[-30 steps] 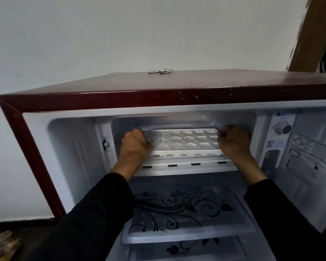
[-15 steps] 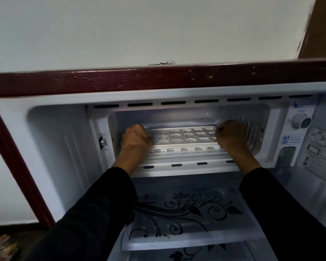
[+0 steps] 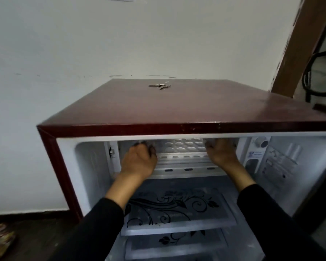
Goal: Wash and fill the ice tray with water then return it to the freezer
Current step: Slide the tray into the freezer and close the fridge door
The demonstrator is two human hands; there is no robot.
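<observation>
The white ice tray [image 3: 184, 145] lies inside the freezer compartment [image 3: 179, 162] at the top of the open fridge. Its far part is hidden behind the fridge's upper frame. My left hand [image 3: 139, 161] grips the tray's left end with curled fingers. My right hand [image 3: 221, 151] grips the right end, its fingertips hidden under the frame. Whether the tray's cells hold water cannot be made out.
The fridge has a maroon top [image 3: 177, 108] with keys [image 3: 159, 86] lying on it. A thermostat dial [image 3: 262, 143] sits right of the freezer. Below are glass shelves with a floral print [image 3: 177, 210]. A white wall stands behind, and a wooden door frame [image 3: 297, 44] at right.
The view has risen, so the fridge top now shows and the frame hides more of the tray. Both hands stay on the tray's ends inside the freezer compartment.
</observation>
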